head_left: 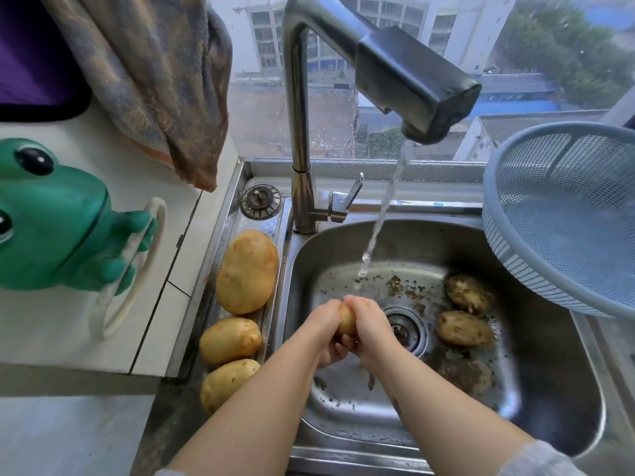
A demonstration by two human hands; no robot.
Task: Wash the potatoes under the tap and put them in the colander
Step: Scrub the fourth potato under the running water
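The sink carries the largest risk. Loose mud lies across its floor around the drain, and I judge it could silt the strainer and back the water up.

Next is the colander, which sits tilted over the sink's far right corner and shows nothing inside. A potato dropped in from a height could tip it off the rim.

The tap is running, and its stream lands just beyond the fingers, so the rinse may miss the near side of the potato.

The potato being washed is at the middle of the sink, just left of the drain. The left hand and right hand are both curled round it from either side. It is wet and could slip out into the dirt below.

Counted:
- One sink, one colander, one tap.
- Three clean potatoes in a row on the sink's left ledge: the big one, a middle one and a near one. Lying outside the colander, they could roll off.
- Two muddy potatoes at the sink's right side.
- One brown patch nearer the front edge; I cannot tell whether it is a potato or mud.
- One potato held in two hands.
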